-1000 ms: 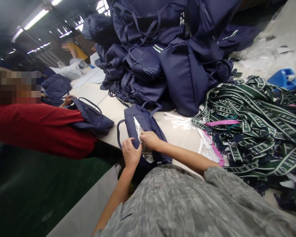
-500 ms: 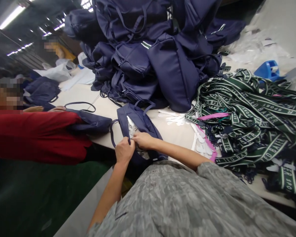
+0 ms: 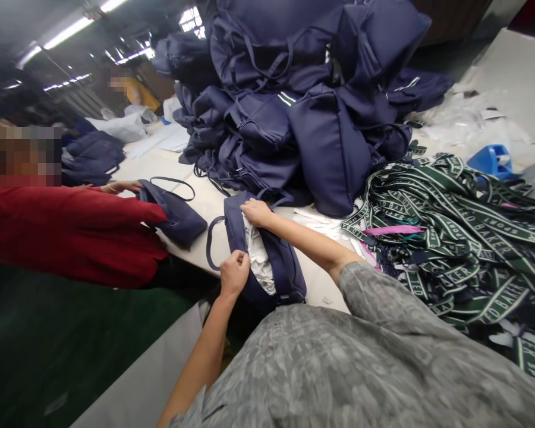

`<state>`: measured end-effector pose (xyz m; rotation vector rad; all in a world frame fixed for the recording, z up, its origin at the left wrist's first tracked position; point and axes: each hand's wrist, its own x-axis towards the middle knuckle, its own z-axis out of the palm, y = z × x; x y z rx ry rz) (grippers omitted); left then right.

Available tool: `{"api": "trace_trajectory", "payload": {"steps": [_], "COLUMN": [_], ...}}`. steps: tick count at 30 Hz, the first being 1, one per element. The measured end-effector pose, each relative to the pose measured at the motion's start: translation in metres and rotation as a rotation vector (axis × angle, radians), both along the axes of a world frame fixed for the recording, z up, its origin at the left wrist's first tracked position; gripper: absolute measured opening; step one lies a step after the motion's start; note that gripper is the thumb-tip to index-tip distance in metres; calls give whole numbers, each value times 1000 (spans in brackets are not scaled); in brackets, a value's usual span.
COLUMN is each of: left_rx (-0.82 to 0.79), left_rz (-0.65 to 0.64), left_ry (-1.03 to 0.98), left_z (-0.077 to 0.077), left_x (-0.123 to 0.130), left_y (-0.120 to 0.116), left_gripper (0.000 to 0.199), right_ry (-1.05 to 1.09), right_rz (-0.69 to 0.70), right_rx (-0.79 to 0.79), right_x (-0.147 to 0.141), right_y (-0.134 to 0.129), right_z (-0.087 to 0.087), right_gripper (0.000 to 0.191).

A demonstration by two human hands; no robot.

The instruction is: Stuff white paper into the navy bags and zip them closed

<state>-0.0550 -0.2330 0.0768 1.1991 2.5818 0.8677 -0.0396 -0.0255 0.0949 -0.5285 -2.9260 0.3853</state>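
Note:
A navy bag (image 3: pixel 284 261) lies in front of me at the table's edge, its long top opening spread and crumpled white paper (image 3: pixel 259 261) showing inside. My left hand (image 3: pixel 235 273) is closed in a pinch on the near-left edge of that opening. At the far end of the opening, my right hand (image 3: pixel 255 212) has its fingers pressed together on the bag's edge; any zipper pull under them is hidden. One strap (image 3: pixel 209 241) of the bag loops out to the left.
A tall heap of navy bags (image 3: pixel 267 119) rises behind. Lettered green straps (image 3: pixel 463 238) pile up at right, near a blue tape dispenser (image 3: pixel 494 161). At left, a person in a red sleeve (image 3: pixel 71 232) handles another navy bag (image 3: pixel 176 214) on the table (image 3: pixel 196 252).
My right hand has moved from beside my left hand to the far end of the opening. The opening is wider and shows more white paper. The neighbour's bag has tilted.

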Motion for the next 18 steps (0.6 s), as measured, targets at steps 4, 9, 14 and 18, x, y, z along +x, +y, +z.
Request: {"api": "trace_trajectory", "payload": {"steps": [4, 9, 14, 18], "left_rx": [22, 61, 83, 80], "left_rz": [33, 37, 44, 42], "left_ry": [-39, -67, -56, -33], "left_z": [0, -6, -8, -5], "left_x": [0, -2, 0, 1], "left_y": [-3, -5, -2, -2], "left_gripper": [18, 17, 15, 16], "right_ry": [-121, -144, -107, -159], "right_rz": [-9, -7, -28, -92], "right_rx": [-9, -12, 28, -48], "right_x": [-34, -49, -53, -53], "right_y": [8, 14, 15, 14], "right_z": [-1, -5, -12, -5], "right_gripper": [28, 33, 36, 35]}}
